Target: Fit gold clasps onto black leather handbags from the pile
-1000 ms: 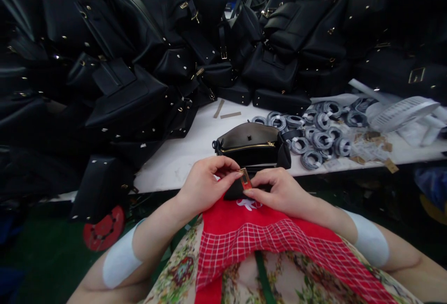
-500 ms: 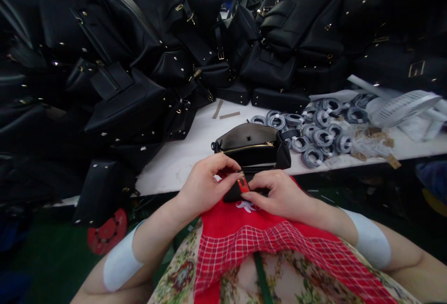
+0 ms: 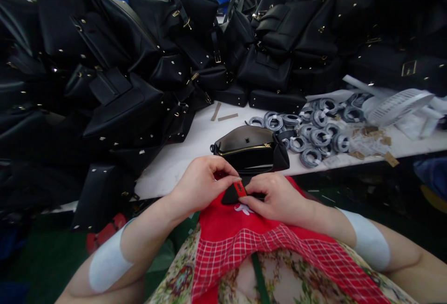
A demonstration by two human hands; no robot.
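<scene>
A small black handbag lies open at the near edge of the white table, its gold zipper showing and its flap hanging toward my lap. My left hand and my right hand meet just below it, over the flap. Both pinch a small red-and-metal piece between their fingertips, thumbs and forefingers closed on it. What the piece is I cannot make out. My red apron lies under both hands.
Black handbags are heaped high along the left and back of the table. Several grey coiled straps lie to the right of the open bag, with paper tags and a white fan beyond them.
The small piece has dropped lower and turned between my fingertips, now showing more red. Both hands have stayed together at the bag's flap.
</scene>
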